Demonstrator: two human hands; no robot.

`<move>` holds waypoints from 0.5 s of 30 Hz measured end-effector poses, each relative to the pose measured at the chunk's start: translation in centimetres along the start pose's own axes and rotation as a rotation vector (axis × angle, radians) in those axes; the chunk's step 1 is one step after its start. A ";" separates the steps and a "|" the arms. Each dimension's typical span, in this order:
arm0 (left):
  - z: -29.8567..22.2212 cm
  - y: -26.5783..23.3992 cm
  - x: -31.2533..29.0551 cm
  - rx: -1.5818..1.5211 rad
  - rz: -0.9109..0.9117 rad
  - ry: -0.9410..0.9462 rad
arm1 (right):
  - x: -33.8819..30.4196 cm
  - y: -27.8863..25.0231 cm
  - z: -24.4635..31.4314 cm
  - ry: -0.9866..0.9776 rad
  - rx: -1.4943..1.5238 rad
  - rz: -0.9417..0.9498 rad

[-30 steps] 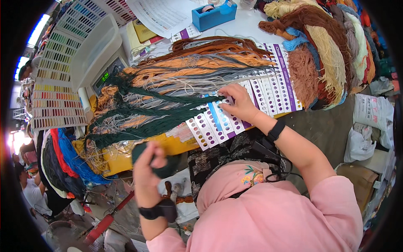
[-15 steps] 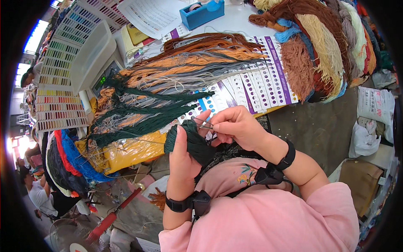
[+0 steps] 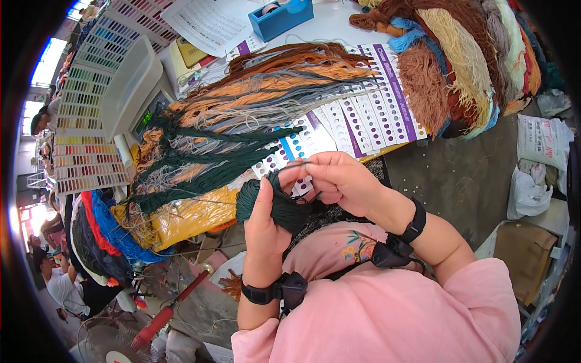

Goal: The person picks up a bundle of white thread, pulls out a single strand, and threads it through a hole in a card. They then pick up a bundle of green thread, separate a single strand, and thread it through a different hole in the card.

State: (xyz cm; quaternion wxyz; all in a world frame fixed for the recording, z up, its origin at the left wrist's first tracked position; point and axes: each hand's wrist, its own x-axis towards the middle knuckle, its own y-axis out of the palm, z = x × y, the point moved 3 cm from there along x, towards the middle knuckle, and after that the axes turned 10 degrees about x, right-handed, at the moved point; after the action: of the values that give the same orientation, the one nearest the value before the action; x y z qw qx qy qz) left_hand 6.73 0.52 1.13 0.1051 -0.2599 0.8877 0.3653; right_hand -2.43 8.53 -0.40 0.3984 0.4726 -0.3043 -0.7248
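A thick hank of dark green thread [image 3: 289, 209] is wrapped around the fingers of my left hand [image 3: 266, 224], the thumb standing up along its near side. Close by on the right, my right hand [image 3: 345, 181] pinches a strand of the thread beside my left fingertips. Behind both hands, more dark green thread [image 3: 227, 172] lies in loose lengths across the table. Orange and brown thread [image 3: 254, 78] and grey strands are spread beyond it. Perforated sample cards [image 3: 384, 121] with purple edges lie partly beneath these strands.
A blue tape dispenser [image 3: 281, 23] and a printed sheet [image 3: 206, 24] lie at the back. On the left are a scale with a pale tray [image 3: 136, 81] and a colour chart [image 3: 82, 121]. Large yarn hanks [image 3: 457, 57] hang at the right; a fan [image 3: 115, 339] stands lower left.
My right hand's pinching fingers have risen slightly and moved closer to my left fingertips. The left hand keeps its hold on the green hank. The whole view has shifted a little.
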 end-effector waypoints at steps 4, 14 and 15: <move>0.3 0.2 -0.2 0.085 0.064 -0.004 | -0.1 0.4 -0.5 0.029 -0.020 0.010; 0.2 -0.4 -0.3 0.162 -0.109 0.071 | -0.2 1.6 -0.3 -0.079 -0.142 0.000; 0.2 -0.4 -0.2 0.159 -0.109 0.072 | -0.2 1.7 -0.2 -0.103 -0.130 -0.005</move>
State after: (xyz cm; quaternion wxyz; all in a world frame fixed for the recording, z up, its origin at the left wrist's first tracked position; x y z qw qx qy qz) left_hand 7.11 0.48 0.85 0.1133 -0.3117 0.9015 0.2780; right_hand -1.69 7.86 1.01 0.4104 0.4085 -0.2755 -0.7673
